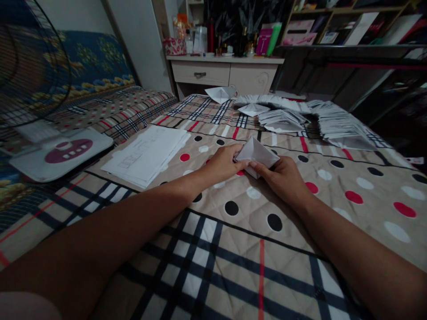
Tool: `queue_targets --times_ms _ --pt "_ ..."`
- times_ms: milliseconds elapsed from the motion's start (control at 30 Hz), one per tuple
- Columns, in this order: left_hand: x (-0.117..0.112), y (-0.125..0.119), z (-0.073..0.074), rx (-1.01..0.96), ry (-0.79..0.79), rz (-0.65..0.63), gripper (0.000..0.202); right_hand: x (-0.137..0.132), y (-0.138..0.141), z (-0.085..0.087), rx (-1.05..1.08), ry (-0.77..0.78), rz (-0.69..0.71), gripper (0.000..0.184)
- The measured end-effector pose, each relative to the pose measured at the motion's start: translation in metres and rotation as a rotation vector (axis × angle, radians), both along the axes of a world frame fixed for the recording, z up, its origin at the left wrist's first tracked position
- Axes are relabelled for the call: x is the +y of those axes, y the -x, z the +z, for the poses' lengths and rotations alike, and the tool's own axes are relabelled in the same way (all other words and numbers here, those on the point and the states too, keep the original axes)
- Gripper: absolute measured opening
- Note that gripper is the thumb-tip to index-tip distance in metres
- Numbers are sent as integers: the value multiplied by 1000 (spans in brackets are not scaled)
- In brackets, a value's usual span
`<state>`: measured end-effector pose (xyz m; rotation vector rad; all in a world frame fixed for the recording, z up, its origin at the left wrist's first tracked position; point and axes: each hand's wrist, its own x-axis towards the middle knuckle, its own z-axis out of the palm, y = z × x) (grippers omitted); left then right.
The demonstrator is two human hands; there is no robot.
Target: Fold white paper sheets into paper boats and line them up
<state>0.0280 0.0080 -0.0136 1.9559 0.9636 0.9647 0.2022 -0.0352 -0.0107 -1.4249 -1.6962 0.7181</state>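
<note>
A folded piece of white paper (pixel 255 150), diamond-like with raised creases, is held between both hands just above the patterned bedspread (pixel 233 231). My left hand (pixel 228 161) grips its left side, the thumb on the near edge. On the right side, my right hand (pixel 280 174) is closed on the same paper, its thumb meeting the left one near the lower middle. The fingers beneath the paper are mostly hidden. Left of my hands lies a stack of flat paper sheets (pixel 147 155) with faint printed lines.
Folded papers stand in long rows (pixel 342 124) and a shorter stack (pixel 282 121) beyond my hands. Single folded papers (pixel 220 93) lie farther back. A fan's base (pixel 60 153) is at the left. A drawer cabinet (pixel 200 73) and shelves (pixel 350 26) are behind.
</note>
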Motion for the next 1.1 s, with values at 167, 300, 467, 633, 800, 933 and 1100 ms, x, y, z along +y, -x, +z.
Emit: queue_targets --times_ms 167,300,467,633,800,933,1100 --pt "0 0 0 -6 -2 -9 19 0 1 1 12 -1 3 38" --pt "0 0 1 -3 -5 -5 18 -1 2 2 5 -1 -4 37" --pt "0 0 0 -5 -4 -11 19 -1 1 1 12 -5 -3 38" --pt "1 0 -1 -10 -15 -16 18 -1 2 1 29 -2 -1 36" --pt "1 0 -2 -14 2 -19 18 -2 3 2 38 13 1 33" --pt "1 0 -1 -21 7 -11 19 -2 3 3 35 13 -3 32" --pt "1 0 -1 -9 -9 -17 19 -1 2 2 27 7 1 34"
